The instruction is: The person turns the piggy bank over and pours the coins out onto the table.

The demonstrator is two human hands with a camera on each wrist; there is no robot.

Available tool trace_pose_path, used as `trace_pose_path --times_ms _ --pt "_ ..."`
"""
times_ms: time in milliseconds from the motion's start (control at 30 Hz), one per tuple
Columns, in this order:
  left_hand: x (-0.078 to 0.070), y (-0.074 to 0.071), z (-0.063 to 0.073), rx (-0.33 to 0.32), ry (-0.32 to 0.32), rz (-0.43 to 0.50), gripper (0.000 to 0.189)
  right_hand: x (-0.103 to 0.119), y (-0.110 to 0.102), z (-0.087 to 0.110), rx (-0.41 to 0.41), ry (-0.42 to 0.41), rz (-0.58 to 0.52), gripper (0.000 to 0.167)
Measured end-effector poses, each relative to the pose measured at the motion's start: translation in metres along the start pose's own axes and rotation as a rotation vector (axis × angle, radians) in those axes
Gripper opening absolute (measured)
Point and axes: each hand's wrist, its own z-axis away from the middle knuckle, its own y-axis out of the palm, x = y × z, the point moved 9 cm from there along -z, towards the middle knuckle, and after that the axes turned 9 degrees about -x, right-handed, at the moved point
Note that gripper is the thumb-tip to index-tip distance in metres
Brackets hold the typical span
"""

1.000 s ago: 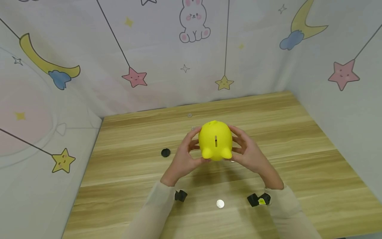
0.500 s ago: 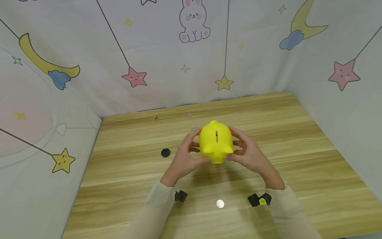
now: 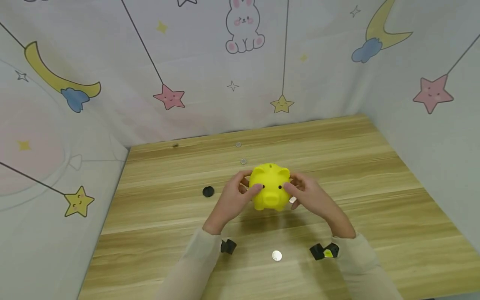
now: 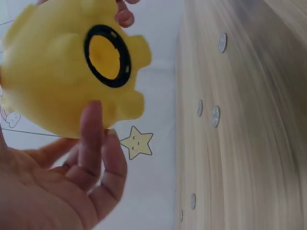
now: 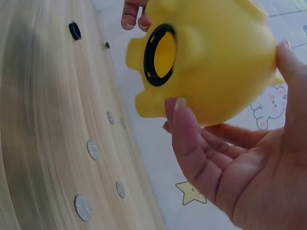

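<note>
A yellow piggy bank (image 3: 271,183) is held between both hands, its snout toward me and the coin slot on top. My left hand (image 3: 233,200) grips its left side, with the thumb beside one eye. On the other side my right hand (image 3: 314,198) grips it the same way. Both wrist views show the piggy bank raised off the table. Its belly has an open round hole with a black ring (image 4: 125,60) around it. A black round cap (image 3: 208,191) lies on the table to the left.
Several silver coins lie on the wooden table (image 3: 161,233): one coin (image 3: 276,255) sits in front, another coin (image 3: 243,161) behind the piggy bank. A small dark object (image 3: 175,145) is near the back left edge. Printed curtains (image 3: 210,54) enclose the back and sides.
The piggy bank has been tilted from slot-toward-me to upright, so its face now shows. A small object has appeared at the back edge and moved left.
</note>
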Motion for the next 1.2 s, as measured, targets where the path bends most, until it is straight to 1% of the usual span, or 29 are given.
trace_pose_path --times_ms 67,167,233,300,367,500,567,633,667,800,867,933,967,1033,1100,1200 --pt "0.005 0.001 0.0 -0.001 -0.054 -0.031 0.059 -0.004 0.004 -0.001 0.002 0.04 0.04 0.048" --pt "0.012 0.004 0.003 0.007 -0.129 -0.075 0.064 -0.011 0.008 -0.001 -0.008 0.117 0.081 0.058" --pt "0.016 0.004 0.004 0.011 -0.168 -0.11 0.068 -0.014 0.011 -0.001 -0.009 0.167 0.097 0.066" --pt "0.019 0.004 0.005 0.014 -0.185 -0.137 0.07 -0.017 0.012 -0.001 -0.008 0.193 0.107 0.07" --pt "0.02 0.004 0.005 0.018 -0.191 -0.15 0.071 -0.018 0.013 -0.001 -0.001 0.2 0.113 0.072" --pt "0.019 0.004 0.005 0.025 -0.187 -0.127 0.07 -0.017 0.013 0.0 0.014 0.197 0.104 0.07" --pt "0.017 0.003 0.004 0.035 -0.157 -0.114 0.069 -0.014 0.011 0.0 0.019 0.169 0.089 0.064" --pt "0.013 0.003 0.003 0.053 -0.115 -0.062 0.066 -0.011 0.008 -0.001 0.018 0.13 0.048 0.057" --pt "0.011 0.003 0.002 0.065 -0.088 -0.028 0.067 -0.009 0.006 -0.001 0.017 0.104 0.028 0.059" --pt "0.002 0.001 0.002 0.106 -0.001 0.086 0.081 -0.004 -0.003 -0.002 -0.001 0.005 0.005 0.081" --pt "-0.002 0.0 0.002 0.114 0.032 0.107 0.084 -0.003 -0.005 -0.002 -0.008 -0.031 0.021 0.086" --pt "-0.004 -0.001 0.002 0.114 0.051 0.12 0.085 -0.003 -0.005 -0.003 -0.017 -0.05 0.033 0.088" --pt "-0.005 -0.001 0.003 0.113 0.06 0.126 0.085 -0.002 -0.005 -0.003 -0.019 -0.061 0.022 0.088" --pt "-0.008 -0.002 0.003 0.098 0.097 0.13 0.088 0.002 -0.005 -0.002 -0.026 -0.099 -0.008 0.09" --pt "-0.014 -0.003 0.003 0.076 0.175 0.137 0.091 0.011 -0.005 0.0 -0.037 -0.174 -0.029 0.091" --pt "-0.027 -0.006 0.005 0.034 0.329 0.141 0.097 0.025 -0.005 0.005 -0.054 -0.314 -0.059 0.093"
